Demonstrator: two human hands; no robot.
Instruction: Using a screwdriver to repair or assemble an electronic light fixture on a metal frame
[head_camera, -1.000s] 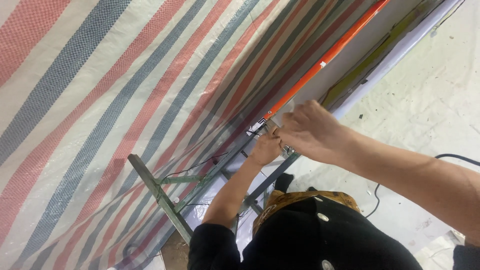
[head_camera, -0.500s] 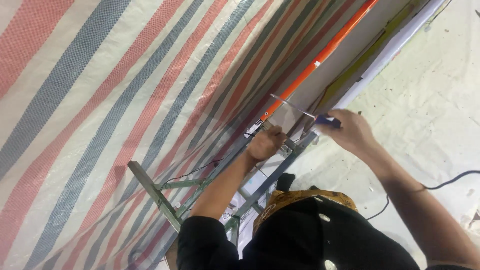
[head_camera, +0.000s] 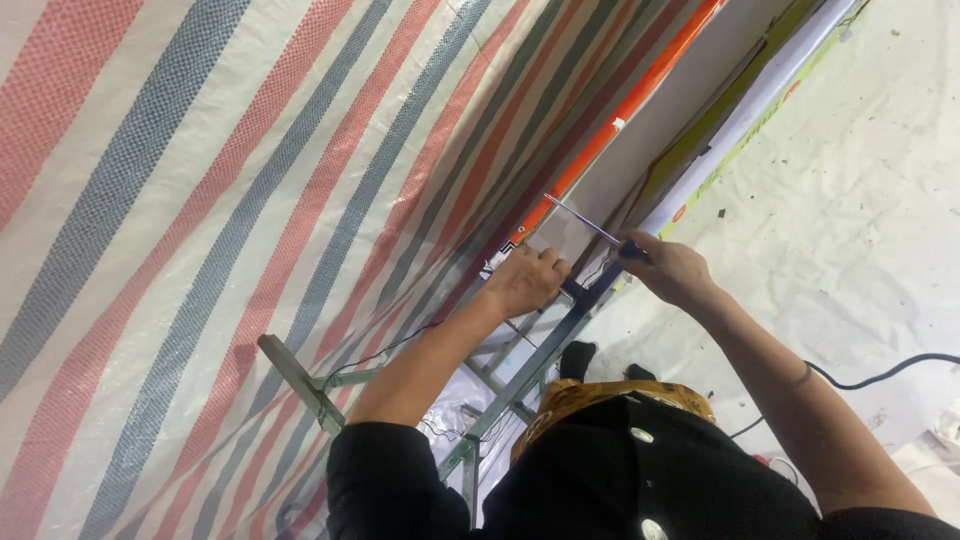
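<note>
My left hand (head_camera: 525, 280) is closed, pressed against the lower end of a long orange bar (head_camera: 620, 115) beside the striped tarpaulin. My right hand (head_camera: 672, 268) grips the dark blue handle of a screwdriver (head_camera: 585, 222) whose thin metal shaft points up and left toward the orange bar. Both hands are above the top of a metal stepladder (head_camera: 540, 360). What the left hand holds, if anything, is hidden by its fingers.
A red, grey and white striped tarpaulin (head_camera: 250, 200) covers the left side. A white panel (head_camera: 690, 100) with a green and white edge runs along the orange bar. Below lies a white floor sheet (head_camera: 860, 200) with a black cable (head_camera: 880, 370).
My right hand drew back from over my left hand to the right and now holds the screwdriver out in view. The left hand stayed at the bar's end.
</note>
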